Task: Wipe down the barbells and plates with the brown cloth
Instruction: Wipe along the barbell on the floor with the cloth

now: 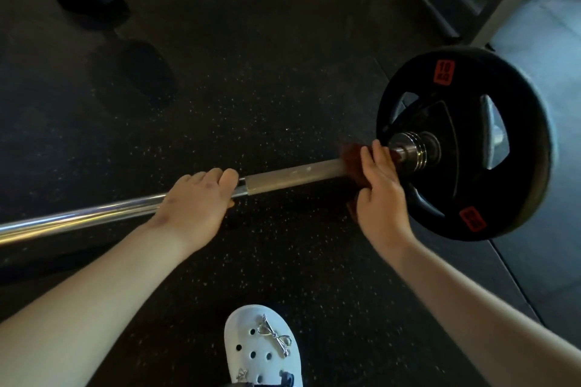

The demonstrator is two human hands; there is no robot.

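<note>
Cloth [350,160] under right grip [380,188], on barbell [292,171]

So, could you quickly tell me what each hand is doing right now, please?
Left hand: curled round the barbell.
Right hand: grips the brown cloth around the barbell, beside the plate.

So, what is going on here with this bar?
A person is wiping a long chrome barbell above a dark speckled rubber floor. The right hand holds a brown cloth wrapped around the bar, close to the black round 10 kg plate. The left hand grips the bar further along, seemingly to steady it.
</note>
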